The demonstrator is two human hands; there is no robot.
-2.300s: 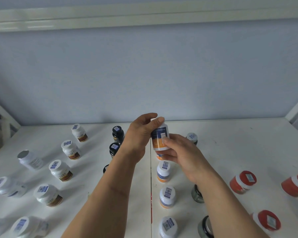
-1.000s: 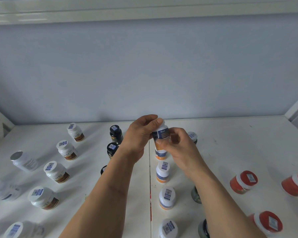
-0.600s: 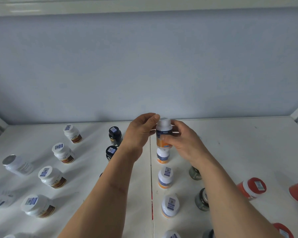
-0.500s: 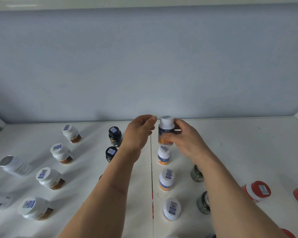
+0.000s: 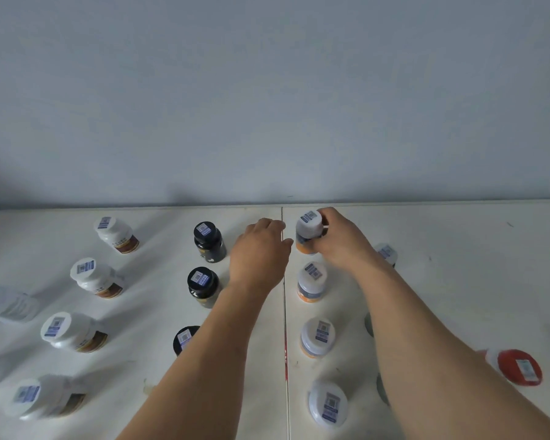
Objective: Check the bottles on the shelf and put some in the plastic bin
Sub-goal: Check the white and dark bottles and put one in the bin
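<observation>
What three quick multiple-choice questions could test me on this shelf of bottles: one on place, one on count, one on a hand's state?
1. Where is the white-capped orange-labelled bottle in the right hand?
A. Back of its column
B. Front edge
C. In a bin

2. How many black-capped dark bottles show?
A. One
B. Three
C. Six

3. The left hand is:
A. Gripping a bottle
B. Holding nothing
C. Pressing a cap

Answers: A, three like bottles stand nearer than it; B, they line up; B, it hangs beside the bottle, empty.
</observation>
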